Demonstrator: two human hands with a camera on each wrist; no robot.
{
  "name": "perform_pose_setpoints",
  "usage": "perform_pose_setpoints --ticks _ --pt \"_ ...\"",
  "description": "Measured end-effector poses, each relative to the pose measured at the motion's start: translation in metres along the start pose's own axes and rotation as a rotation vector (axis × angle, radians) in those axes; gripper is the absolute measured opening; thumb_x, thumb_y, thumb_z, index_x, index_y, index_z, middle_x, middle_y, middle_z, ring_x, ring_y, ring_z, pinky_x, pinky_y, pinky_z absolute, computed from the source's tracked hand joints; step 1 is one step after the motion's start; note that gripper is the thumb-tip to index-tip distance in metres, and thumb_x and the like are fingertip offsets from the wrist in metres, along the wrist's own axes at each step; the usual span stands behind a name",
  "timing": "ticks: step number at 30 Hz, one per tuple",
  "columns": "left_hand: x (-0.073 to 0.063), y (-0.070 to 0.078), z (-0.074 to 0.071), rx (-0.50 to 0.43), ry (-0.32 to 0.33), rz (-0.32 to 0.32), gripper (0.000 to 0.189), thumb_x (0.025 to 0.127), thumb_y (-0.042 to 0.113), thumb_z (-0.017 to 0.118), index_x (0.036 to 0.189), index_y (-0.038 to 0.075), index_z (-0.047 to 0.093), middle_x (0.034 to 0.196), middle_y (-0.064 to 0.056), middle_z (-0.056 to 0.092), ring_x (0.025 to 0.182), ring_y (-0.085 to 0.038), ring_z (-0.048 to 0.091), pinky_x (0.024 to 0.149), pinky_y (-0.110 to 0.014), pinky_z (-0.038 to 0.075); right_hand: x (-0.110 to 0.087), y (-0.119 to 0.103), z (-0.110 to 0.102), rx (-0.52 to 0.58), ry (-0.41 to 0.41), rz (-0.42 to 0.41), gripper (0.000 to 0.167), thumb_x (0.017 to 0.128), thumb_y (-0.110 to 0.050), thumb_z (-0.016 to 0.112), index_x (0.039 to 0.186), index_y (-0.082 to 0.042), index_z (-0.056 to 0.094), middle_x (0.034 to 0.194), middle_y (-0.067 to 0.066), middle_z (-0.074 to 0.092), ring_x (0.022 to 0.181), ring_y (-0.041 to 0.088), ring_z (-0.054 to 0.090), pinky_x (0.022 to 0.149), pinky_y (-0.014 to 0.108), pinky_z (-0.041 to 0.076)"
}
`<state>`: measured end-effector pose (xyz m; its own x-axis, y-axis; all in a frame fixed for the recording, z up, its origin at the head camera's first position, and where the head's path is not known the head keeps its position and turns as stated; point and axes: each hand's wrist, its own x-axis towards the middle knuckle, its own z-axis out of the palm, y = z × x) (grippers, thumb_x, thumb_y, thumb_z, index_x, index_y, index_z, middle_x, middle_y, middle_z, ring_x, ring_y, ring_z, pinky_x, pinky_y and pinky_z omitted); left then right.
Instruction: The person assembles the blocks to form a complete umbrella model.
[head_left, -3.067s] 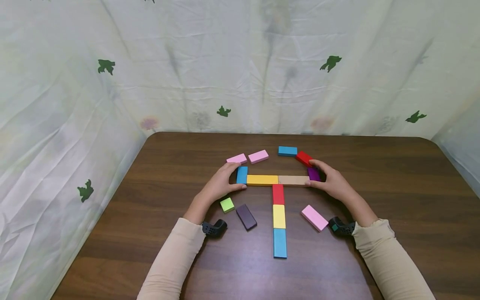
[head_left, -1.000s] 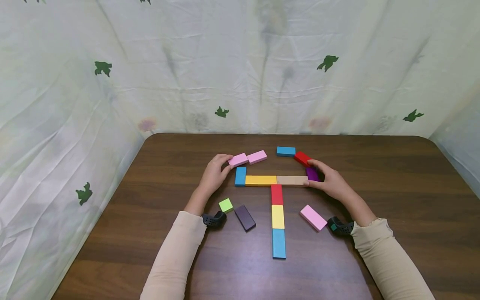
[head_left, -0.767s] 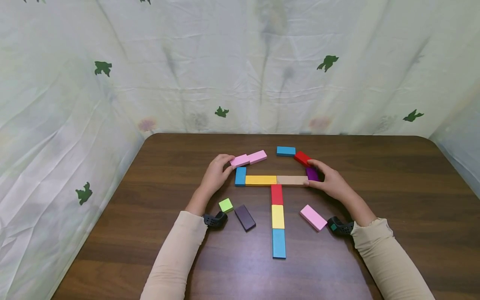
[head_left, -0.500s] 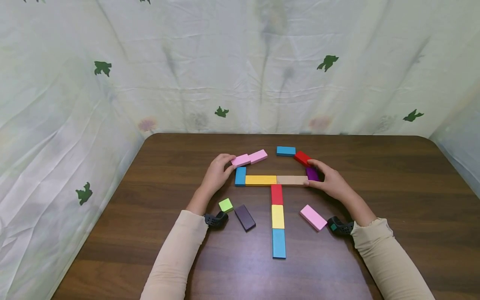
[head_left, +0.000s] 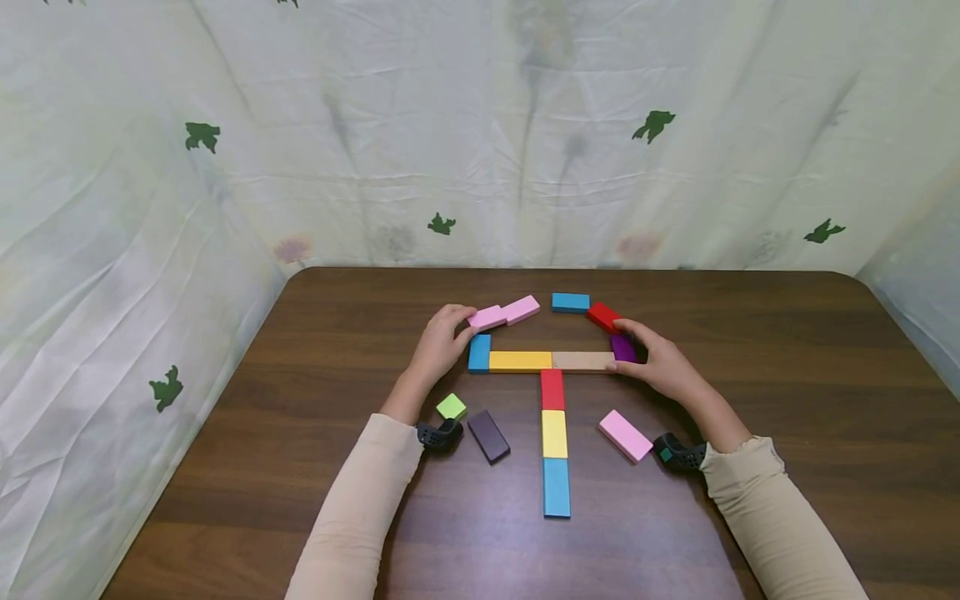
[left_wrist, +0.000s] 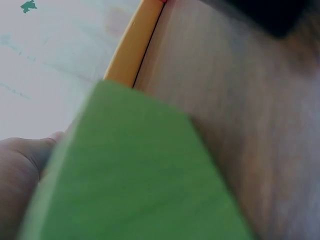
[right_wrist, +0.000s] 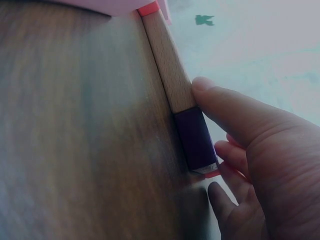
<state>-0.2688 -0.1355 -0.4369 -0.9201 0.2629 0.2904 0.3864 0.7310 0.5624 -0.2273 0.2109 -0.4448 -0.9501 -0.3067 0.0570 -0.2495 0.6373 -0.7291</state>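
Note:
At the far left of the layout, my left hand [head_left: 438,346] pinches a pink wooden block [head_left: 487,318] between thumb and fingertips. Its right end meets a second pink block [head_left: 522,309], the two slightly offset. Just below stands a blue block [head_left: 479,354], joined to a yellow one [head_left: 521,361] and a plain wood one [head_left: 583,361]. My right hand [head_left: 663,362] holds a purple block [head_left: 623,348] at the row's right end. Its thumb lies by the wood-purple joint, and its index finger reaches a red block [head_left: 603,317]. The right wrist view shows the purple block [right_wrist: 194,137] by the thumb.
Red [head_left: 552,389], yellow [head_left: 554,433] and light blue [head_left: 557,487] blocks run downward from the row. Loose on the table [head_left: 247,467] lie a green block [head_left: 452,407], a dark block [head_left: 488,437] and a pink block [head_left: 626,436]. Another blue block [head_left: 571,302] lies at the top.
My left hand has left the blue block and taken the left pink block, sliding it right against the second pink block. Both pink blocks have shifted right. My right hand has stayed put.

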Motion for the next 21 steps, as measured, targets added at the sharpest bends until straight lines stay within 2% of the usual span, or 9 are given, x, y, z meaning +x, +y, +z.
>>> perform_pose_setpoints --ticks 11,17,21 --pt "0.0058 0.0031 0.0061 0.008 0.011 -0.028 0.031 0.087 0.011 0.059 0.117 0.002 0.059 0.113 -0.012 0.054 0.106 -0.024 0.049 0.093 -0.035 0.037 0.0009 0.0022 0.0009 -0.003 0.0 0.006 0.076 0.077 -0.04 0.069 0.137 -0.009 0.034 0.138 0.017 0.033 0.123 0.036 0.03 0.096 0.054 0.027" --pt "0.0071 0.0013 0.0089 0.009 0.001 -0.072 0.031 0.087 0.012 0.059 0.118 0.003 0.058 0.114 -0.012 0.053 0.108 -0.024 0.048 0.094 -0.035 0.036 0.0009 0.0027 0.0012 -0.007 0.001 0.006 0.076 0.077 -0.04 0.069 0.137 -0.009 0.034 0.138 0.017 0.033 0.123 0.036 0.031 0.096 0.054 0.027" --pt "0.0067 -0.0002 0.0097 -0.022 -0.01 -0.094 0.03 0.088 0.011 0.059 0.117 0.005 0.06 0.114 -0.012 0.053 0.108 -0.024 0.048 0.093 -0.036 0.037 0.001 0.003 0.0012 -0.01 0.004 0.003 0.076 0.076 -0.04 0.069 0.137 -0.009 0.034 0.137 0.017 0.034 0.123 0.036 0.031 0.096 0.054 0.027"
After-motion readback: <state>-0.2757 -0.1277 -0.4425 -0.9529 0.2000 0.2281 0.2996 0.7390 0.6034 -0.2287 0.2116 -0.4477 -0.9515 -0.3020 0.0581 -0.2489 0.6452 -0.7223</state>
